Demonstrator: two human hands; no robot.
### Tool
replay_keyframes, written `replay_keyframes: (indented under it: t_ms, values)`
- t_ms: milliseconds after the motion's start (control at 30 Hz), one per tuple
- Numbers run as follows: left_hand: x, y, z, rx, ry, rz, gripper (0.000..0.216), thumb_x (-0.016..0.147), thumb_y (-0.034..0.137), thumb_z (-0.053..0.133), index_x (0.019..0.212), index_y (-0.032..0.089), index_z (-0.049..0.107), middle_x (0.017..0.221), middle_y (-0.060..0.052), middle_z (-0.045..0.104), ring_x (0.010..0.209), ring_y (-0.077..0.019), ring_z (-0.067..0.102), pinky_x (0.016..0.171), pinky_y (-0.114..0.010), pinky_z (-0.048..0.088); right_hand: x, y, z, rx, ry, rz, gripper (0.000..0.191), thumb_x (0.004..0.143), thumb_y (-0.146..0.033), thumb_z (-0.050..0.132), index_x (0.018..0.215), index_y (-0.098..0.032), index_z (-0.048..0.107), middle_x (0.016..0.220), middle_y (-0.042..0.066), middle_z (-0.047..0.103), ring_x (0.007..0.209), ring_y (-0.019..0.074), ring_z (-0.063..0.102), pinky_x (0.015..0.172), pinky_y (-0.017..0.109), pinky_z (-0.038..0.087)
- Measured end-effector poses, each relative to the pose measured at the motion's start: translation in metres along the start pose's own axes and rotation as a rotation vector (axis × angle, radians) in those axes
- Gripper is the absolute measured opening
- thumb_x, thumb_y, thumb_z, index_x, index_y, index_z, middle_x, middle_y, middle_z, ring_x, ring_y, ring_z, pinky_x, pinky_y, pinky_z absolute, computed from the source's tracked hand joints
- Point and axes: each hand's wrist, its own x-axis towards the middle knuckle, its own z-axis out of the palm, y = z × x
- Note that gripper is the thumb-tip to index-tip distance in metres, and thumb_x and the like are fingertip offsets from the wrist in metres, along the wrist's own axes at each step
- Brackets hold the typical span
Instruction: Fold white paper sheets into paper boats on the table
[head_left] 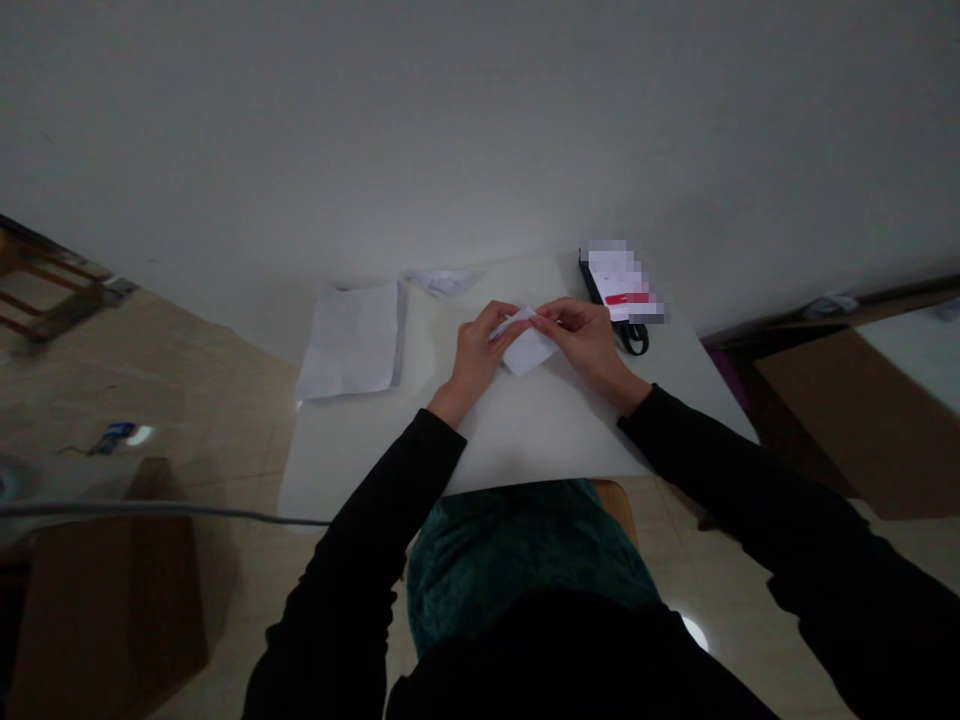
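Both hands pinch a small folded paper (527, 345) just above the tabletop (555, 430): left hand (474, 358) and right hand (589, 342) fingers grasp its upper edge (long axis left-right), its lower corner pointing toward the person.

A plain room at home: small white table (525, 440) against bare wall (480, 130), tiled floor (225, 400).

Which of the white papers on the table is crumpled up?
The small crumpled paper at the table's far edge. The flat sheets lie smooth at the left, and the folded paper is held by both hands.
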Motion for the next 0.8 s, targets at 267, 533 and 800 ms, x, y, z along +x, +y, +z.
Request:
replay_keyframes:
  t_ms: [267, 533, 800]
  values:
    - [-0.0026, 0.002, 0.0008, 0.007, -0.081, 0.003, 0.033, 0.089, 0.055, 0.072, 0.101, 0.025, 0.067, 0.067, 0.005, 0.066, 0.057, -0.0111, 0.059, 0.06, -0.024, 0.045, 0.0002, -0.0027, -0.0006, -0.051, 0.016, -0.026, 0.018, 0.076, -0.04, 0.083, 0.077, -0.023, 0.075, 0.078, 0.0, 0.073, 0.074, 0.0153, 0.063, 0.072, 0.032, 0.05]
    - [-0.0026, 0.001, 0.004, -0.003, -0.101, -0.005, 0.032, 0.091, 0.054, 0.071, 0.1, 0.024, 0.066, 0.07, 0.004, 0.069, 0.059, -0.011, 0.062, 0.059, -0.023, 0.044, -0.003, -0.0072, 0.0031, -0.092, 0.068, -0.082, 0.014, 0.079, -0.032, 0.078, 0.073, -0.022, 0.07, 0.076, -0.001, 0.068, 0.073, 0.0147, 0.061, 0.068, 0.031, 0.048]
    - [-0.0036, 0.0044, 0.005, -0.004, -0.082, -0.003, 0.031, 0.093, 0.054, 0.068, 0.097, 0.024, 0.066, 0.077, 0.002, 0.073, 0.064, -0.0124, 0.066, 0.06, -0.024, 0.046, -0.0011, -0.0053, 0.0028, -0.031, 0.031, -0.078, 0.034, 0.076, -0.055, 0.082, 0.075, -0.023, 0.069, 0.075, -0.002, 0.066, 0.072, 0.0135, 0.06, 0.069, 0.03, 0.049]
